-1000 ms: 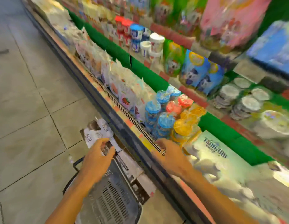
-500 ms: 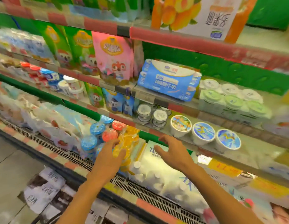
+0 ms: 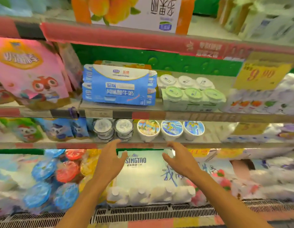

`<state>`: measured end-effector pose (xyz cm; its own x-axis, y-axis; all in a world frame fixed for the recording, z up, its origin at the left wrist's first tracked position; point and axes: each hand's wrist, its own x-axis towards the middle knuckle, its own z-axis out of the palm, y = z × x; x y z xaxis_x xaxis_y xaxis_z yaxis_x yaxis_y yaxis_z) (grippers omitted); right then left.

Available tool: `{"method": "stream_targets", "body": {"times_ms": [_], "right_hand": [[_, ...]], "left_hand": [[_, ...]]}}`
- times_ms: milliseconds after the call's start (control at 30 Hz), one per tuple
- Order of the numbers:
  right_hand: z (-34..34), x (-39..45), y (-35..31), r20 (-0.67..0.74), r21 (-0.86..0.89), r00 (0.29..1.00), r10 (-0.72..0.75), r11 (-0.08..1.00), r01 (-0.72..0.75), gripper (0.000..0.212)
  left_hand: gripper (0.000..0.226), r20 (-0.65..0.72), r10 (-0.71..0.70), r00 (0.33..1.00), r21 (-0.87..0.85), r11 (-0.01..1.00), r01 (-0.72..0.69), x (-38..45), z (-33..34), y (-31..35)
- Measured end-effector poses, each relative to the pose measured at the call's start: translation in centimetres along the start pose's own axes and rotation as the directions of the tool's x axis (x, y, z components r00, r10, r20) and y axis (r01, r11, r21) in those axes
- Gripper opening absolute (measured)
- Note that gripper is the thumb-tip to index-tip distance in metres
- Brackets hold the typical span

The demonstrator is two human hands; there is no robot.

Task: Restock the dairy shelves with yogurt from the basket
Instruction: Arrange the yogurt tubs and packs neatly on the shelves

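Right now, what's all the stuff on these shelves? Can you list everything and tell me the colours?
Fruit carton: one, orange and white, top shelf.
Pink pouch: one, cartoon animal, second shelf, left.
Blue multipack: one, blue and white, second shelf, middle.
Lidded cups: six, three white lids behind three green, right of the multipack.
Yellow price sign: one, hanging at right.
Picture-lid tubs: three, white, third shelf.
Clear stacked cups: two stacks, left of the tubs.
Green and blue pouches: several, third shelf, left.
Wrapped bottles: a bundle, blue, red and yellow caps, bottom left.
White bottle pack: one, bottom middle.
Left hand: open, empty.
Right hand: open, empty.
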<state>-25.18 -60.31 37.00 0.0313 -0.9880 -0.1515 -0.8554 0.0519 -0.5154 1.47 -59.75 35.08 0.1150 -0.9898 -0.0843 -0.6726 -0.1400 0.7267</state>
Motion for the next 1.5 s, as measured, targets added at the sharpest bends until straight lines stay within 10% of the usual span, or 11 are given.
{"method": "stream_targets", "body": {"times_ms": [433, 667, 833, 1100, 1400, 1500], "right_hand": [[0.7, 8.1, 7.5, -0.175, -0.209, 0.984, 0.043, 0.975, -0.080, 0.074], [2.8, 11.0, 11.3, -0.158, -0.357, 0.981, -0.117, 0.933, 0.053, 0.060], [3.5, 11.8, 12.2, -0.371, -0.435, 0.833, -0.409, 0.869, 0.233, 0.014], [3.0, 13.0, 12.7, -0.337, -0.500, 0.728, -0.597, 0.768, 0.399, 0.011], [-2.3, 14.2, 17.6, -0.221, -0.275, 0.971, -0.091, 0.961, 0.027, 0.073], [-2.3, 14.2, 17.9, -0.225, -0.241, 0.969, -0.099, 0.970, 0.043, 0.065]], "left_hand": [[0.060, 0.076, 0.451, 0.889, 0.383, 0.810, -0.443, 8.5, 12.0, 4.2], [0.055, 0.049, 0.386, 0.921, 0.597, 0.728, -0.337, 10.8, 17.3, 3.6], [0.054, 0.001, 0.367, 0.930, 0.591, 0.750, -0.296, 11.0, 17.7, 3.8], [0.064, -0.028, 0.347, 0.938, 0.601, 0.755, -0.261, 10.0, 19.7, 6.4], [0.056, 0.030, 0.347, 0.938, 0.662, 0.696, -0.278, 9.8, 20.6, 6.6], [0.052, 0.022, 0.316, 0.949, 0.657, 0.711, -0.252, 9.8, 20.6, 7.2]]}}
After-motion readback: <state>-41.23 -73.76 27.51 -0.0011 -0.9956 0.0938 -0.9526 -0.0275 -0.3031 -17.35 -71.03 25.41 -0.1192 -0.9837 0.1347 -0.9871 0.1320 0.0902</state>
